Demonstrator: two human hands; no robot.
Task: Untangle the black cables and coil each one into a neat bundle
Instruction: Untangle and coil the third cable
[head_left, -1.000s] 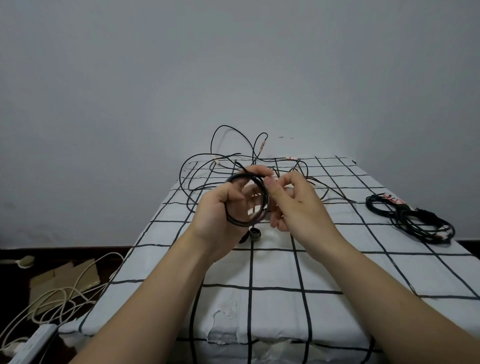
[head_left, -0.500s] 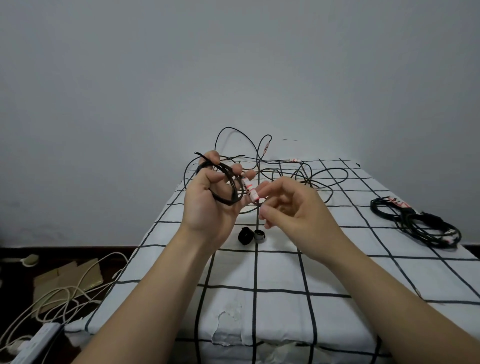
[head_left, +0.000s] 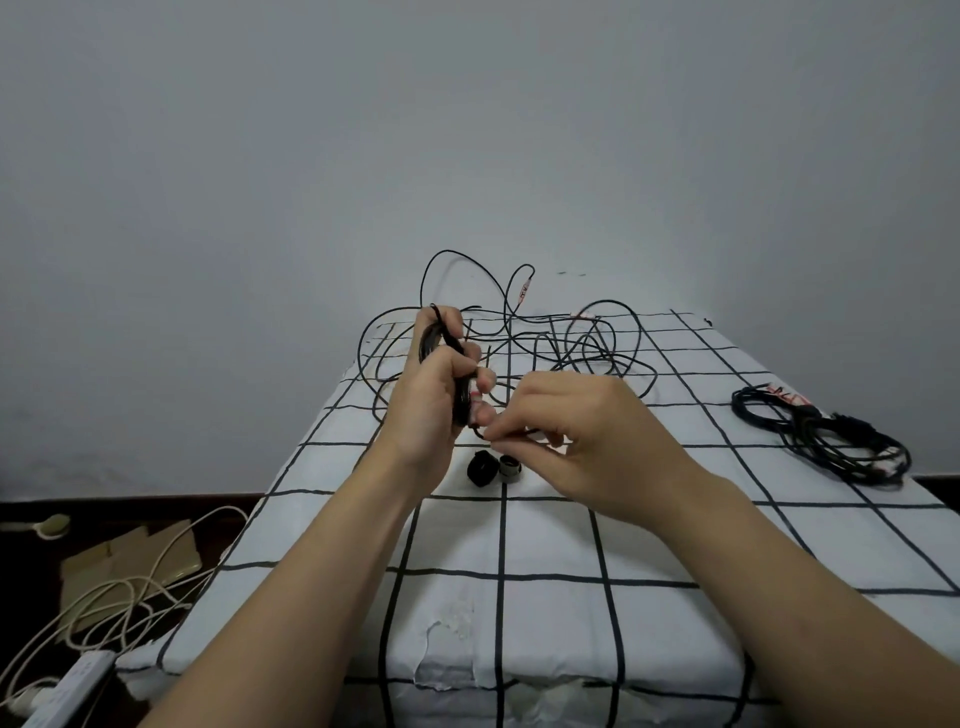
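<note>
My left hand (head_left: 434, 395) grips a small coil of black cable (head_left: 435, 343), held edge-on above the table. My right hand (head_left: 582, 436) sits just right of it and pinches the thin loose end of that cable (head_left: 485, 435) below the coil. Behind both hands a tangle of black cables (head_left: 571, 343) sprawls over the far part of the table, with loops rising against the wall. A bundled black cable (head_left: 821, 436) lies at the table's right edge.
The table wears a white cloth with a black grid (head_left: 498, 571). A black ring and a silver ring (head_left: 491, 467) lie on it under my hands. On the floor at left lie white cords (head_left: 119, 592), cardboard and a power strip (head_left: 67, 686).
My left hand turned the coil from face-on to edge-on and shifted it left. My right hand dropped lower and closed its fingertips on the cable's loose end.
</note>
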